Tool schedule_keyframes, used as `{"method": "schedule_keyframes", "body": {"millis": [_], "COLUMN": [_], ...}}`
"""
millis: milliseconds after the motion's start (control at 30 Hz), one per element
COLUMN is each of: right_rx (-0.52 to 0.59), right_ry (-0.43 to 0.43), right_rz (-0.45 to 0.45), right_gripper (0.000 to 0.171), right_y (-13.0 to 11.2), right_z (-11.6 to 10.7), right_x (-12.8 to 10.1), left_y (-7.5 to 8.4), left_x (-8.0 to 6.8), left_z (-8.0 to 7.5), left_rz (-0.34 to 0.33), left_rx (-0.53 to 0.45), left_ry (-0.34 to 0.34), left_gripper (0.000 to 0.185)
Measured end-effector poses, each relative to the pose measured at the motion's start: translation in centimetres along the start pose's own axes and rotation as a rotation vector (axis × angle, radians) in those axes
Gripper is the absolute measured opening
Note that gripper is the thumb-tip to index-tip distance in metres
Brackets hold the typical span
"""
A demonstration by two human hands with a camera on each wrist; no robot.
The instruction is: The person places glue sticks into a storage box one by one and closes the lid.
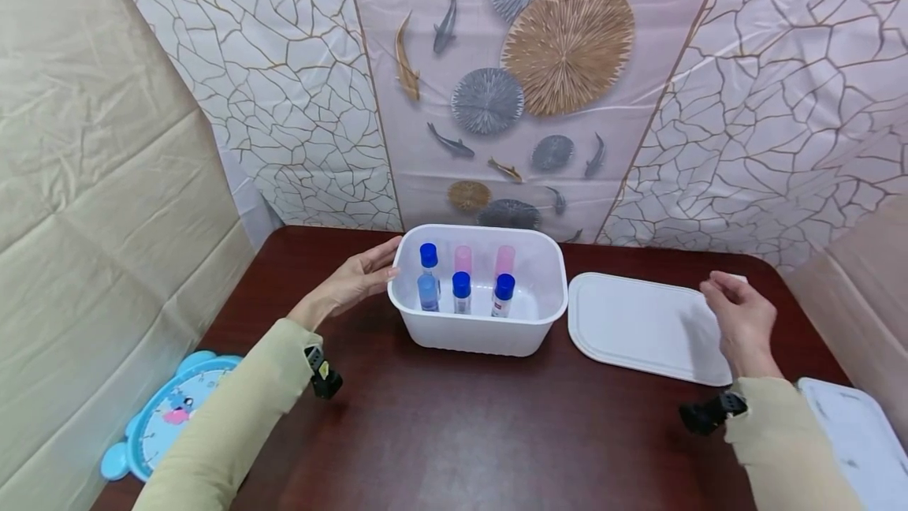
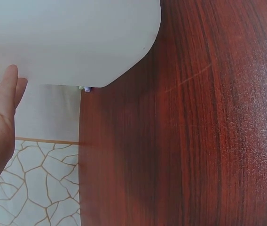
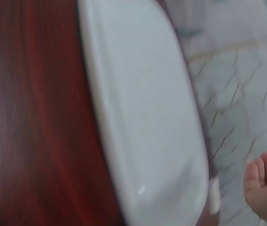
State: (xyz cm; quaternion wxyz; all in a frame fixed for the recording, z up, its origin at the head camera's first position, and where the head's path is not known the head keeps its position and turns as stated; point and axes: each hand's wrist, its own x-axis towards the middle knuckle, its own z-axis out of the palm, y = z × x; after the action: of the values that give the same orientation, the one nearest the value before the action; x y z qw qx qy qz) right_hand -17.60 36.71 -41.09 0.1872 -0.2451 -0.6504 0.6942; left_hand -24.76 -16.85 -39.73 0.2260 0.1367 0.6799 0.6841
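Lid (image 1: pixel 647 327) is off, lying flat on the table (image 1: pixel 454 424) just right of the tub (image 1: pixel 479 330). Right hand (image 1: pixel 741 318) hovers over the lid's far right end, fingers loosely curled, holding nothing. Left hand (image 1: pixel 357 280) has straight fingers against the tub's left wall. Six capped bottles (image 1: pixel 462 292) stand inside. Tub not yet covered. Nothing between lid and tub; toy clock (image 1: pixel 163 416) sits well off left.

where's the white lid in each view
head: the white lid lies flat at centre right, beside the white tub.
left wrist: not in it; only the tub shows.
right wrist: it runs top to bottom through the middle.
shared landmark: the dark red table.
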Motion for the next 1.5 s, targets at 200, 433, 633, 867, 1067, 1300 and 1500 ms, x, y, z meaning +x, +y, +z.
{"method": "schedule_keyframes", "body": {"millis": [200, 433, 633, 867, 1067, 1300, 1500], "right_rx": [-0.271, -0.41, -0.394, -0.471, -0.471, -0.595, -0.688], "right_ry": [0.177, 0.237, 0.265, 0.294, 0.3, 0.224, 0.183], "right_rz": [0.11, 0.183, 0.22, 0.267, 0.241, 0.176, 0.162], "right_gripper": [0.027, 0.019, 0.018, 0.031, 0.026, 0.04, 0.039], "right_y": [3.9, 4.4, 3.7, 4.3, 4.6, 4.2, 4.1], "right_z": [-3.8, -4.5, -3.9, -3.8, -3.7, -3.5, -3.7], "right_x": [3.6, 2.7, 0.9, 1.5, 1.6, 1.5, 1.7], "left_y": [0.0, -0.1, -0.2, -0.1, 0.0, 0.1, 0.1], "left_x": [0.0, 0.1, 0.1, 0.1, 0.1, 0.0, 0.1], "left_z": [0.0, -0.1, -0.2, -0.1, -0.1, 0.0, 0.0], "left_rz": [-0.005, -0.004, -0.006, -0.003, -0.007, -0.01, -0.01], "left_rx": [0.001, 0.01, 0.014, 0.008, 0.009, 0.002, 0.004], "left_ry": [0.0, -0.004, -0.003, -0.01, -0.007, -0.002, -0.004], "left_gripper": [0.068, 0.068, 0.067, 0.067, 0.067, 0.067, 0.069]}}
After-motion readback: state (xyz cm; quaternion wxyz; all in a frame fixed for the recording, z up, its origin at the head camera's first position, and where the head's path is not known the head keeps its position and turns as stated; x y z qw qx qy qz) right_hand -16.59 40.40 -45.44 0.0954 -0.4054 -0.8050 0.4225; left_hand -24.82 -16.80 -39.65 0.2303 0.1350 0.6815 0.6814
